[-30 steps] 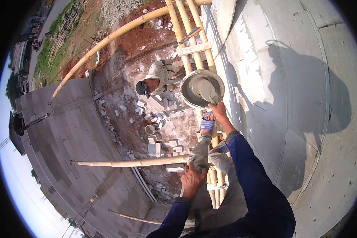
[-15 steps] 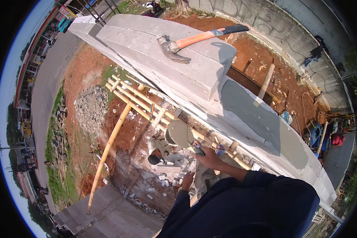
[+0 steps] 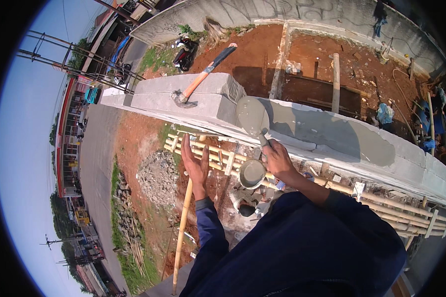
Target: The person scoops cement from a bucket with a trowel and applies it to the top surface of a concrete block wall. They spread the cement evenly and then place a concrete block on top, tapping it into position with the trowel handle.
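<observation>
My right hand (image 3: 278, 162) is wrapped round the handle of a trowel (image 3: 252, 117). Grey wet mortar covers its broad blade, which is raised against the end of the upper blocks on the wall (image 3: 208, 106). A layer of wet mortar (image 3: 327, 129) is spread along the lower course, right of the blade. My left hand (image 3: 195, 167) is held up in the air on the near side of the wall, fingers stretched, holding nothing. Below the trowel is a bucket (image 3: 252, 174) with grey mortar in it. A claw hammer (image 3: 203, 75) with an orange and black handle lies atop the upper blocks.
Bamboo poles (image 3: 223, 157) tied as scaffolding run along the near side of the wall. An upright bamboo pole (image 3: 183, 232) stands left of my arm. Below the bucket is another person (image 3: 246, 210). A rubble heap (image 3: 157, 179) lies beside the road.
My right hand has lifted the trowel from the bucket up to the wall top, its blade carrying mortar. My left hand has risen and opened. The view has shifted.
</observation>
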`<state>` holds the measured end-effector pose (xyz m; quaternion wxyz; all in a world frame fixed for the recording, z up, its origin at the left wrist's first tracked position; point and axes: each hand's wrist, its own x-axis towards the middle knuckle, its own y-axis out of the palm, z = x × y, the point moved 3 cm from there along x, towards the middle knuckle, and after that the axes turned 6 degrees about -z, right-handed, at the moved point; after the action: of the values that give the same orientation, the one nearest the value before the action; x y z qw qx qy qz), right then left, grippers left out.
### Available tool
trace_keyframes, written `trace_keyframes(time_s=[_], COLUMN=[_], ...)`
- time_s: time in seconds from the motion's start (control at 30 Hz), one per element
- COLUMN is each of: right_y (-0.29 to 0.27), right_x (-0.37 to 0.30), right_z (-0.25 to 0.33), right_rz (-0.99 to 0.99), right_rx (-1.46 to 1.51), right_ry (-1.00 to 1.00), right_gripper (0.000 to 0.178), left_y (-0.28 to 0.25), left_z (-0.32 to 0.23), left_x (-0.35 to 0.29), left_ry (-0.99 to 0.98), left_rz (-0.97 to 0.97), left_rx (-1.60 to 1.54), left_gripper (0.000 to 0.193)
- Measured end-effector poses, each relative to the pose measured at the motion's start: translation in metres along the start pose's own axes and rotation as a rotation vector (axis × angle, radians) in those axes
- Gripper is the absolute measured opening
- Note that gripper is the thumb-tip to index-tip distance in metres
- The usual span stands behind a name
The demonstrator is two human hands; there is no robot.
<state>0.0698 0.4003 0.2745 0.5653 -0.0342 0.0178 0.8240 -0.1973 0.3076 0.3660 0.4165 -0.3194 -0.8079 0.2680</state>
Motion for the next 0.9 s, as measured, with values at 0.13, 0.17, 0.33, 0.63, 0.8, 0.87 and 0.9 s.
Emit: trace_keyframes(time_s=[0.13, 0.17, 0.33, 0.63, 0.8, 0.87, 0.9], right_y=[0.072, 0.091, 0.152, 0.152, 0.173, 0.183, 0.189], right_x=[0.040, 0.050, 0.063, 0.035, 0.028, 0.025, 0.025], right_z=[-0.013, -0.022, 0.001, 0.054, 0.057, 0.064, 0.066], right_rz=[-0.128, -0.158, -0.198, -0.370, -0.341, -0.406, -0.436], right_rx=[0.014, 0.073, 0.322, 0.192, 0.161, 0.175, 0.180], right_ry=[-0.081, -0.110, 0.049, -0.123, -0.155, -0.202, -0.226], right_gripper=[0.017, 0.017, 0.030, 0.045, 0.058, 0.061, 0.062], left_y=[-0.004, 0.003, 0.019, 0.020, 0.021, 0.020, 0.020], left_z=[-0.033, -0.039, -0.039, -0.032, -0.035, -0.036, -0.037], left_x=[0.089, 0.103, 0.135, 0.140, 0.144, 0.145, 0.145], left_ry=[0.337, 0.363, 0.438, 0.487, 0.478, 0.495, 0.502], left_rz=[0.070, 0.120, 0.209, 0.176, 0.202, 0.202, 0.200], left_rx=[0.366, 0.428, 0.557, 0.499, 0.467, 0.469, 0.469], left_gripper=[0.105, 0.107, 0.111, 0.087, 0.082, 0.085, 0.086])
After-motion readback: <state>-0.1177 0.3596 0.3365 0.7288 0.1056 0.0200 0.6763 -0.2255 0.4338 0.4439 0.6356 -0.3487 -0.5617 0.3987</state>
